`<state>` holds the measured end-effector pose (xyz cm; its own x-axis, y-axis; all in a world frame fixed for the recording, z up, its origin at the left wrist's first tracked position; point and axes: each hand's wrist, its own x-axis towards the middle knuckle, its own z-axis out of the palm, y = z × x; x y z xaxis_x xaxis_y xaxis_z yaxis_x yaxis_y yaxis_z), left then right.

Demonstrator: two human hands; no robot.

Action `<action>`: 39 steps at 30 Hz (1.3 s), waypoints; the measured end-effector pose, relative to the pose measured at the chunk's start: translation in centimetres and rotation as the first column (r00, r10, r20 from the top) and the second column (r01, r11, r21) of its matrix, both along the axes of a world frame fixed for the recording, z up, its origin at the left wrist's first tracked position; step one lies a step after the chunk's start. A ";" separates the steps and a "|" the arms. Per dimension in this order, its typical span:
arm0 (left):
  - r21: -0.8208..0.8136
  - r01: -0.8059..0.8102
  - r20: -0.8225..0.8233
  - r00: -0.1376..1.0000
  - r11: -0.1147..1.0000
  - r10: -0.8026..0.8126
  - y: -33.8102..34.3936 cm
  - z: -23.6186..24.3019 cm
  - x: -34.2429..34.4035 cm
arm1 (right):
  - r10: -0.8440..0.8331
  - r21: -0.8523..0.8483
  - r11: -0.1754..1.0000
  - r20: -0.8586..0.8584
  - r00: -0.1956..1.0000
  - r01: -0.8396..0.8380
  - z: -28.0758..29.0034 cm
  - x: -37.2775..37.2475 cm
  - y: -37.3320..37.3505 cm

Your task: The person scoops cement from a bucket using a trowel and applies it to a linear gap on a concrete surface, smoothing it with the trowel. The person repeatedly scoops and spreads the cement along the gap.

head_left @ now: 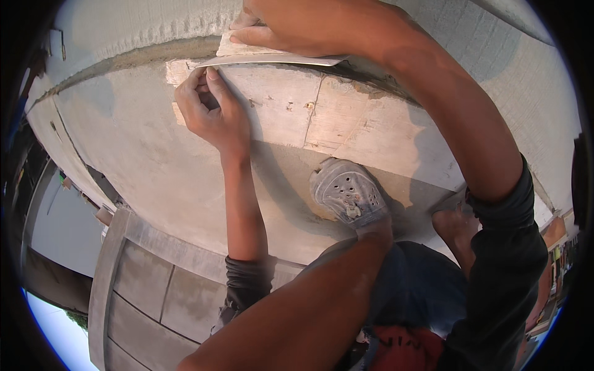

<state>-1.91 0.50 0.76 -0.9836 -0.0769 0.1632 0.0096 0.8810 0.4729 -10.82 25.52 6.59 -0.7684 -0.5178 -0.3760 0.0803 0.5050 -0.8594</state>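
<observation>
A thin pale strip (272, 60) lies along the seam between a plastered surface and a row of wooden boards. At its left end my left hand (213, 114) has thumb and fingertips pinched together at the strip's lower edge. My right hand (263, 31) reaches across from the right, closed against the upper side of the strip, beside a small wood-grained piece (238, 46). The top edge of the picture cuts off part of this hand. Below the strip, pale wooden boards (365, 127) lie flat, with a joint line and a few marks.
My foot in a dusty grey clog (348, 190) stands just below the boards; the other foot (455, 229) is farther right. Grey plastered concrete (142, 136) spreads to the left. A raised ledge (167, 244) borders paving slabs (145, 278) at lower left. Rough concrete (154, 31) rises beyond the seam.
</observation>
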 end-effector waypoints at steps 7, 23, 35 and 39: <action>-0.011 0.016 -0.027 0.999 1.000 -0.016 -0.1 -0.1 0.0 | 0.151 0.101 0.978 0.274 0.950 -0.185 1.5 1.0 3.9; -0.006 -0.034 0.016 0.999 0.999 0.034 0.0 0.2 0.0 | 0.060 0.375 0.923 0.094 0.994 -0.091 -0.2 13.6 16.8; 0.041 -0.021 0.000 1.000 0.999 0.021 0.2 0.0 0.1 | -0.080 0.147 0.986 -0.030 0.996 0.083 -1.1 4.0 1.4; 0.031 -0.021 0.003 1.000 0.999 0.021 0.1 0.2 0.1 | -0.142 0.147 0.980 0.022 0.990 0.138 -1.8 3.4 1.2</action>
